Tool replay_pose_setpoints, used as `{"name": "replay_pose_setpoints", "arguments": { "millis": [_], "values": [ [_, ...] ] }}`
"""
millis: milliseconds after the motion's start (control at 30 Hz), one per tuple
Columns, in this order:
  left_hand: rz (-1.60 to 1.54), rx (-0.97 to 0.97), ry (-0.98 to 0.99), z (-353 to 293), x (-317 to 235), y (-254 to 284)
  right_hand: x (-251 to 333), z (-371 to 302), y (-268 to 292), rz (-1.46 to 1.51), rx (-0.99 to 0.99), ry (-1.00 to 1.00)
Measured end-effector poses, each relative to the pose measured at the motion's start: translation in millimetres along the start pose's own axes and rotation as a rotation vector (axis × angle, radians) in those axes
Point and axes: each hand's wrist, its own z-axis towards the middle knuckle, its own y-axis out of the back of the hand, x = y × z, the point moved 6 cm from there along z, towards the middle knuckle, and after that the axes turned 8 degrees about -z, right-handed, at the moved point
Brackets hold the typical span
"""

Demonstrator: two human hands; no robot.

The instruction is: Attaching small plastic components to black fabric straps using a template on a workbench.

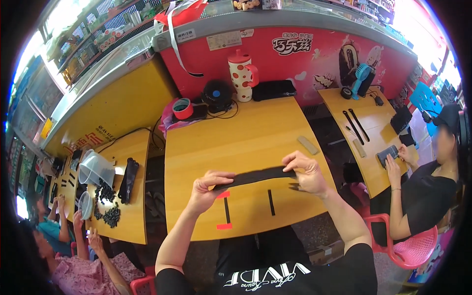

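Observation:
Stretched above the wooden table is a black fabric-like strip [258, 176], one end pinched in my left hand [204, 191] and the other in my right hand [309, 173]. A small dark pointed tool, its kind unclear, juts from beneath my right hand. Below the held strip, a narrow black strip [227, 210] lies on the tabletop. Red tape pieces [224, 226] mark both its ends. To the right of it lies a second narrow black strip [271, 202]. A flat beige bar [308, 145] rests beyond my right hand.
At my table's [221, 147] back stand a spotted tumbler [242, 78], a black fan [217, 94], a red tape roll [182, 108] and a black pouch [274, 90]. A co-worker [410, 191] sits right; others sit left by a tipped clear tub [96, 168] and black pieces [110, 215].

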Motion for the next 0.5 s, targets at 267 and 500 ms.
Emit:
{"name": "replay_pose_setpoints", "arguments": {
  "millis": [267, 500],
  "values": [
    [0.787, 0.281, -0.196, 43, 61, 10, -59, 49, -1, -0.711, 0.076, 0.529],
    [0.729, 0.324, -0.138, 42, 76, 13, -79, 51, -9, -0.749, 0.239, 0.495]
  ]
}}
